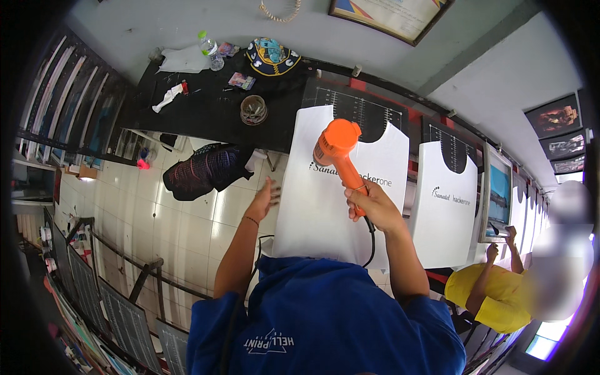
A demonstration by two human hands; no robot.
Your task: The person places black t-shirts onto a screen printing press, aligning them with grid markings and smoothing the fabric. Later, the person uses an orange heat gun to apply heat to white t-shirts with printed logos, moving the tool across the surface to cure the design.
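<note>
Against grey wall (187,25), black table (206,115): one bottle (214,56), one hat (272,57). Pale tiled floor (153,228) below. Left hand (267,196) empty, fingers apart, near first white shirt (312,219). Right hand (376,205) grips one orange heat gun (340,139) above that shirt. Second white shirt (440,228) beside; one co-worker (503,297) far right.

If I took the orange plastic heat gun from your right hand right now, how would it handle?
The orange plastic heat gun should feel stiff, its casing looking hard and moulded. It may be head-heavy, since the bulky head sits beyond the slim handle in the right hand. The black cord hanging from the handle's end might tug as it moves.
</note>
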